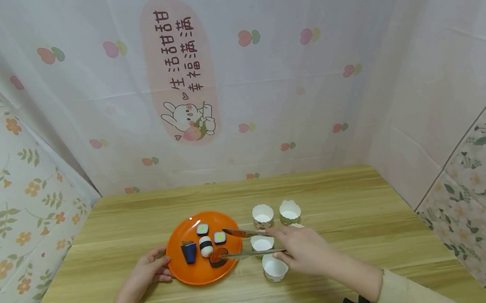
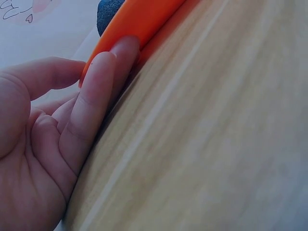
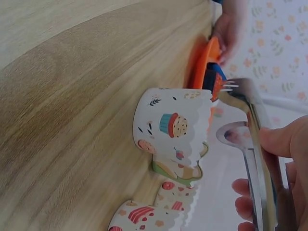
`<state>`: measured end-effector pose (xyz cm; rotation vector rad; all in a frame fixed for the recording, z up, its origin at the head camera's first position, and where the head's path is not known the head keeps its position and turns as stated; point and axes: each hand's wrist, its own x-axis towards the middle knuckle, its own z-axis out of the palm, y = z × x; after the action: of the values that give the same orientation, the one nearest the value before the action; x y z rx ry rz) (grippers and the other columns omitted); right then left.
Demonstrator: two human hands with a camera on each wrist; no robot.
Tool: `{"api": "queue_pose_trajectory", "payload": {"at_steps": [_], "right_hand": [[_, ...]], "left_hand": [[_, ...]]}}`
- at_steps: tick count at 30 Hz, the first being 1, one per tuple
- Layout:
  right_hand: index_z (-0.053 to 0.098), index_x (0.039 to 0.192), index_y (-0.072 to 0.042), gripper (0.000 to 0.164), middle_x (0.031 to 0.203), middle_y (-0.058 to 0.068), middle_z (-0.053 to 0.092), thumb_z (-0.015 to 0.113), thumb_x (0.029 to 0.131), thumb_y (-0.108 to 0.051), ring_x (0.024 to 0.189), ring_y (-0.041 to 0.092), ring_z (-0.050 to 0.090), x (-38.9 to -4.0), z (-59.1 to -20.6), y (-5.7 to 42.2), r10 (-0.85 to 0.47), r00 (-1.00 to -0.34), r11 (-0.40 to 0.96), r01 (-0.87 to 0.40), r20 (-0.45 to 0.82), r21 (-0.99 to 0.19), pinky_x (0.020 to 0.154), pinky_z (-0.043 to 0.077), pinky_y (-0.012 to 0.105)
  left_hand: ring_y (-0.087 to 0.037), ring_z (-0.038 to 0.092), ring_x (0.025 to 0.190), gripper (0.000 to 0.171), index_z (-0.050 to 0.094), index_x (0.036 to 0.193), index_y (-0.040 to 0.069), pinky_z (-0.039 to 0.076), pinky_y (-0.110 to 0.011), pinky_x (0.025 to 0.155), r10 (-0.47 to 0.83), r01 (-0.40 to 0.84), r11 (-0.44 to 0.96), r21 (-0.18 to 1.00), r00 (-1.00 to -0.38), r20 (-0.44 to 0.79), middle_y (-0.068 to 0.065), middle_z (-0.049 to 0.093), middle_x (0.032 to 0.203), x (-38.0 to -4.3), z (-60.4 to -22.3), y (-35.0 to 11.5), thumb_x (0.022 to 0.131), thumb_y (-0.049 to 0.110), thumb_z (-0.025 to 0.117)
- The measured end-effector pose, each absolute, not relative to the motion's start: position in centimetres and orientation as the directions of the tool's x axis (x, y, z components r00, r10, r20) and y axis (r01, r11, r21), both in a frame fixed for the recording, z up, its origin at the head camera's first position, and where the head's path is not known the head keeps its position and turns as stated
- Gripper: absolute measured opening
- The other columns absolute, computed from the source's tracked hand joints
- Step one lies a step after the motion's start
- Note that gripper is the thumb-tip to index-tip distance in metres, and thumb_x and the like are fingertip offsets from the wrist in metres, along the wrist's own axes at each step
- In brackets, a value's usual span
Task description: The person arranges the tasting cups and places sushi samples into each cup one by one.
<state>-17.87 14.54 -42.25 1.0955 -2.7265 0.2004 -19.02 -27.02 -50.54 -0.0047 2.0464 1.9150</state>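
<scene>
My left hand [image 1: 149,268] pinches the left rim of an orange plate [image 1: 194,276], thumb on top and fingers beneath in the left wrist view. On the plate lie two small sushi rolls [image 1: 203,229], a white nigiri [image 1: 206,250] with a black band, a roe-topped sushi [image 1: 217,260] and a dark blue cone-shaped piece [image 1: 189,253]. My right hand [image 1: 299,249] grips metal tongs [image 3: 255,168], one arm ending in fork tines, the other in a rounded loop. Their arms are spread over the plate's right side; the lower one overlaps the roe sushi.
Several paper baking cups [image 1: 275,268] with scalloped rims stand right of the plate, beneath the tongs and my right hand, one mostly hidden. The wooden table [image 1: 341,195] meets a white patterned curtain [image 1: 264,95] behind, with flowered cloth on both sides.
</scene>
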Motion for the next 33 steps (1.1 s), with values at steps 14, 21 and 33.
{"api": "queue_pose_trajectory", "payload": {"at_steps": [14,21,33], "right_hand": [[0.059,0.124,-0.009,0.048,0.101,0.001,0.067,0.074,0.084,-0.031,0.077,0.011,0.061,-17.9,-42.4,13.1,-0.709,-0.664,0.679,-0.734,0.238,-0.027,0.057,0.052,0.027],[0.060,0.121,-0.012,0.044,0.093,-0.003,0.065,0.074,0.085,-0.031,0.070,0.007,0.058,-18.0,-42.7,12.6,-0.710,-0.660,0.677,-0.736,0.245,-0.019,0.050,0.047,0.022],[0.061,0.119,-0.012,0.040,0.100,-0.002,0.067,0.075,0.084,-0.027,0.072,0.007,0.060,-18.3,-42.9,11.9,-0.725,-0.645,0.662,-0.749,0.242,-0.011,0.049,0.047,0.020]], "left_hand": [[-0.021,0.066,0.072,0.059,0.016,0.142,-0.018,0.058,-0.036,0.068,0.240,-0.231,0.080,0.970,-0.940,-0.243,-0.014,0.065,0.093,-19.0,-50.7,-27.2,0.101,0.010,0.047],[-0.020,0.067,0.072,0.060,0.015,0.143,-0.017,0.058,-0.035,0.069,0.246,-0.233,0.079,0.969,-0.938,-0.246,-0.013,0.065,0.092,-19.0,-50.7,-27.2,0.101,0.011,0.047],[-0.020,0.067,0.072,0.059,0.016,0.142,-0.018,0.058,-0.036,0.069,0.245,-0.230,0.072,0.971,-0.939,-0.241,-0.013,0.066,0.093,-18.9,-50.6,-27.1,0.101,0.011,0.047]]}}
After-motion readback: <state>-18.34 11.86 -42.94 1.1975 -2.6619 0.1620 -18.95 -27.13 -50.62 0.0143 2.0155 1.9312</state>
